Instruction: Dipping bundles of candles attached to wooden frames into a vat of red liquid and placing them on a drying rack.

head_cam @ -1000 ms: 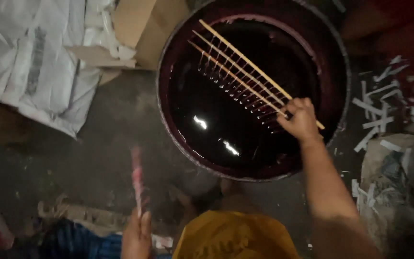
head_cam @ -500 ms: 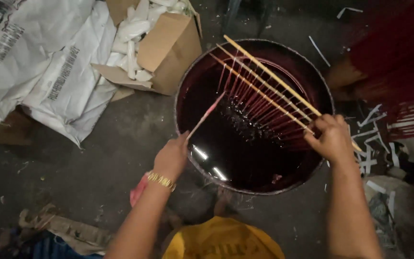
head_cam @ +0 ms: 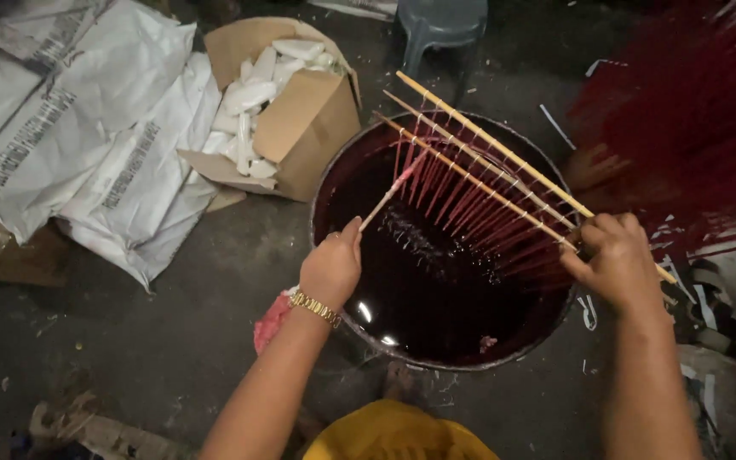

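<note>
A round black tub [head_cam: 338,183] of dark red liquid sits in front of me on the floor. My right hand [head_cam: 613,260] grips the near end of a rack of long bamboo rods [head_cam: 487,149] held slanted over the tub, with many thin red-stained sticks [head_cam: 470,204] hanging from it into the liquid. My left hand [head_cam: 331,266], with a gold bracelet at the wrist, pinches a single thin pinkish stick [head_cam: 392,189] whose far tip reaches the hanging sticks near the rods' far end.
An open cardboard box [head_cam: 300,128] of white pieces stands left of the tub. Grey-white sacks [head_cam: 87,145] lie further left. A plastic stool [head_cam: 440,21] stands behind the tub. A mass of red sticks [head_cam: 700,128] fills the right. White scraps litter the floor.
My left hand rose from the floor at lower left with the single stick and brought it over the tub to the hanging sticks. My right hand has kept hold of the rods.
</note>
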